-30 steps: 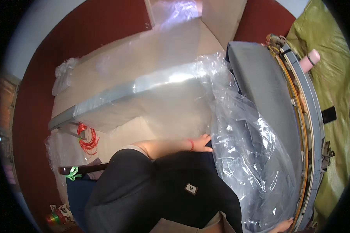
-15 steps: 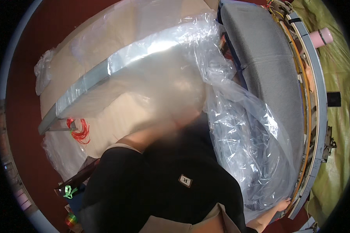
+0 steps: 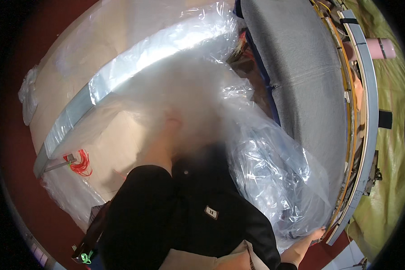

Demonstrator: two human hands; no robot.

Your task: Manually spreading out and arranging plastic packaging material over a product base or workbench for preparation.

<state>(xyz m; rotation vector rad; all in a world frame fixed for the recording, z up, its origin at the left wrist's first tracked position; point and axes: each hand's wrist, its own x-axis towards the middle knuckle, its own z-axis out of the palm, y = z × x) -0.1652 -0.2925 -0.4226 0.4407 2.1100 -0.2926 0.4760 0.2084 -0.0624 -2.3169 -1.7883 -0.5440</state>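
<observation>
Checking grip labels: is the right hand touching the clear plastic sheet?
Touching. In the head view the right hand has its fingers on the lower edge of the clear plastic sheet.

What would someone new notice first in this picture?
Probably the big sheet of crinkled clear plastic billowing across the middle, draped over a large cardboard box. To its right stands a long grey padded panel in a metal frame, where the right hand touches the lower corner. A bunch of red ties glows at the left; the left hand is hidden.
</observation>
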